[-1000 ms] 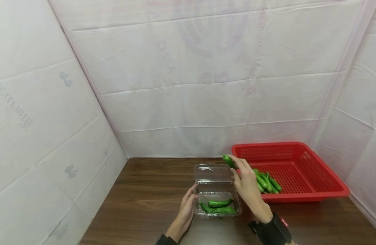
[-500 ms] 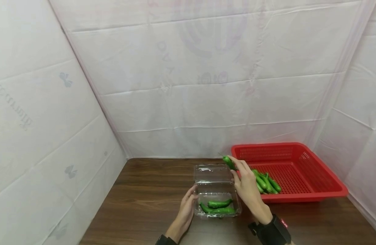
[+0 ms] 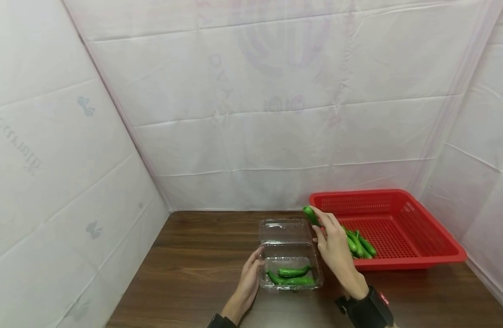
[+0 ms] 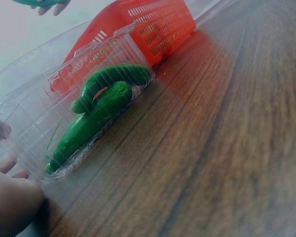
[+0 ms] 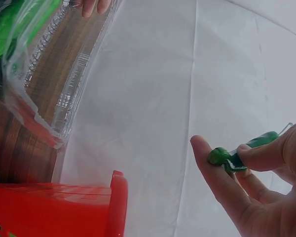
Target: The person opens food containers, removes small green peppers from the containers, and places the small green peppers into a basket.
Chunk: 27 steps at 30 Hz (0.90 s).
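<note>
You grip the left side of the clear plastic container (image 3: 290,252) with your left hand (image 3: 248,274), fingers at its wall. Your right hand (image 3: 334,242) pinches one green pepper (image 3: 311,215) between thumb and fingers; the right wrist view confirms the thumb laid against it. That pepper is in the air, tilted, near the right edge of the container's lid (image 3: 285,231) and beside the left end of the red basket (image 3: 429,259).

The container sits on the wooden table (image 3: 185,269), its lid open and lying to the far side. At least two peppers (image 3: 294,272) lie inside, toward your side of it; the exact count is unclear. The basket stands to the container's right. More peppers (image 3: 363,246) lie piled in its left part, partly hidden behind your right hand. White sheeting (image 3: 235,146) rises behind the table. You wear a black band (image 3: 368,310) on your right wrist.
</note>
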{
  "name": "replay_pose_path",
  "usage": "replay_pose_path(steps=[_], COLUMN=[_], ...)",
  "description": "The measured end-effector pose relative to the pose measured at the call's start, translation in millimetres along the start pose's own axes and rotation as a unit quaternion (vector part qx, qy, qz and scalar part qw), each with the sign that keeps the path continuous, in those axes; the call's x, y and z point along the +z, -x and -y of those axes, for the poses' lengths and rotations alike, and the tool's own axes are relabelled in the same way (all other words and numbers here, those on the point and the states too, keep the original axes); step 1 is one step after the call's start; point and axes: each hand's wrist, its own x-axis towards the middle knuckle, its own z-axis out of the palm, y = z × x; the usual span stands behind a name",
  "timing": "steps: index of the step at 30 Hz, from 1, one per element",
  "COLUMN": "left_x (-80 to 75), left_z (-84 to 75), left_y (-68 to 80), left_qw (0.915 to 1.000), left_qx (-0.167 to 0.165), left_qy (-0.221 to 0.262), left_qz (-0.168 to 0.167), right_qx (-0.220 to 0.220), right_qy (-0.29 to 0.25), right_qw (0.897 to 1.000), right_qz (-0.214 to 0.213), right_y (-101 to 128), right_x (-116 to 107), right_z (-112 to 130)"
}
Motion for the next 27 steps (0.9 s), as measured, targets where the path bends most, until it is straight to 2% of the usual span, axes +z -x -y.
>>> replay_pose_path(steps=[10,21,27], left_x=[-0.8,-1.1,-1.4], left_z=[2.2,0.9,2.0], left_y=[-1.7,-2.8,-3.1], left_qw=[1.0,1.0,1.0], left_qx=[0.002,0.002,0.003], left_qy=[0.003,0.004,0.002], left_qz=[-0.006,-0.009,-0.007], right_qx=[-0.002,0.01,0.001], right_qy=[-0.019,-0.003,0.017], right_qw=[1.0,1.0,1.0], right_qz=[0.003,0.012,-0.006], right_y=[-1,5,4], right_x=[-2,-5,-9], right_z=[-9,-15,-19])
